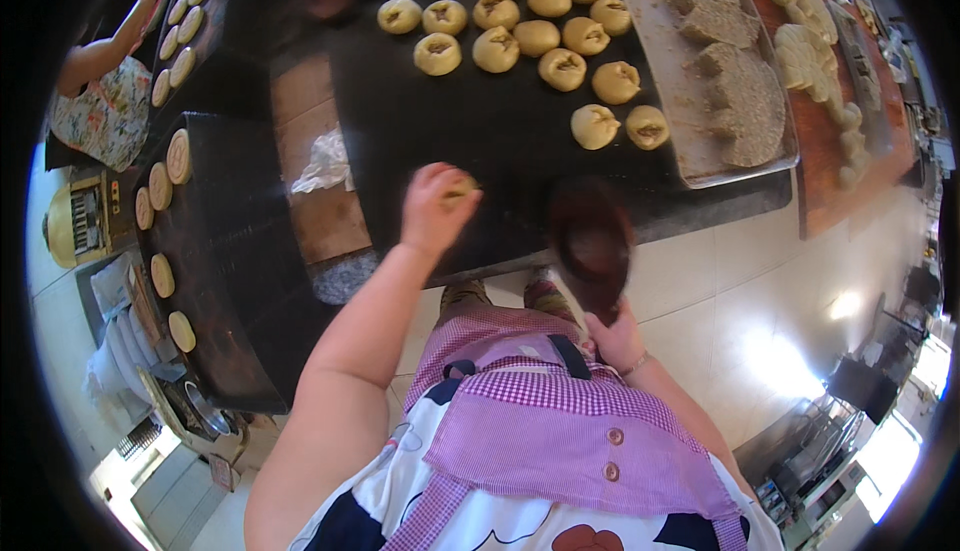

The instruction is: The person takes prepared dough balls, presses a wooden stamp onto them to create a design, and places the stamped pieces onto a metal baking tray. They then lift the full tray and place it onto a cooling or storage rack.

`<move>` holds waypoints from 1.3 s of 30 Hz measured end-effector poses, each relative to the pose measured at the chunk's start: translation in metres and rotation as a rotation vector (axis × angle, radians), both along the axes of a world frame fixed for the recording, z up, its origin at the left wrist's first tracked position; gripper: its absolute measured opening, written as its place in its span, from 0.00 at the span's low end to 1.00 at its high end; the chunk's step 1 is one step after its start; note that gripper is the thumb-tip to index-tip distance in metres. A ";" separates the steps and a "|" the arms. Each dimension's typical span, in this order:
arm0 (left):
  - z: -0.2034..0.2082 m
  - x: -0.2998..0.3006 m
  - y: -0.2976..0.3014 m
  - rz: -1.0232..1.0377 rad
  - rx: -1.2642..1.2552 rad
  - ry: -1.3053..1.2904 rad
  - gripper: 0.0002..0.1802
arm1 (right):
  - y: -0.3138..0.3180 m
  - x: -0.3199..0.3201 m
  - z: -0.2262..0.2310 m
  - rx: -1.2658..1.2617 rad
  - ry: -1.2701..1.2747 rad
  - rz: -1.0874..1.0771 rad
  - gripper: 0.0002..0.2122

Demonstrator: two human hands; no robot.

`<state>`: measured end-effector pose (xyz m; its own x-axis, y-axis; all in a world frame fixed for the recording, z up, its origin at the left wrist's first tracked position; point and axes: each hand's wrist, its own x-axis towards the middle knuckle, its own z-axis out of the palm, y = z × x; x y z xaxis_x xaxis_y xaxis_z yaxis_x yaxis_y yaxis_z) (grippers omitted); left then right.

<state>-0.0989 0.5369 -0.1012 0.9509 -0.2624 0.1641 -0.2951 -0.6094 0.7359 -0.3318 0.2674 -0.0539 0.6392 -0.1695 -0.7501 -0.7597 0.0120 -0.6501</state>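
My left hand [430, 216] is closed around a small piece of yellow dough [461, 190], mostly hidden by the fingers, above the near edge of a black baking sheet [400, 121]. My right hand [617, 339] grips a dark brown bowl [592, 246] by its near side, tilted and blurred by motion; what it contains I cannot make out. Several round yellow dough buns [537, 38] sit toward the far right of the sheet. Some have a split top with a brownish filling showing.
A tray of crumbly meal [740, 101] stands right of the buns, beside a wooden board [870, 151] with dough pieces [805, 61]. Crumpled white plastic [325, 163] lies on brown tiles. Flat dough rounds [160, 188] rest on another sheet at left, where another person's arm [120, 41] reaches.
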 end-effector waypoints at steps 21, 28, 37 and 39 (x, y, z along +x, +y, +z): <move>-0.013 -0.018 0.001 -0.470 0.074 -0.150 0.12 | 0.128 0.077 -0.089 0.517 0.196 0.041 0.21; 0.015 -0.008 -0.027 -0.379 0.321 -0.048 0.29 | 0.129 0.077 -0.099 0.442 0.204 0.025 0.27; 0.000 -0.011 -0.050 -0.571 0.728 -0.053 0.37 | 0.128 0.073 -0.114 0.433 0.166 0.111 0.28; 0.004 -0.006 -0.054 -0.607 0.746 -0.005 0.38 | 0.132 0.069 -0.116 0.368 0.130 0.080 0.29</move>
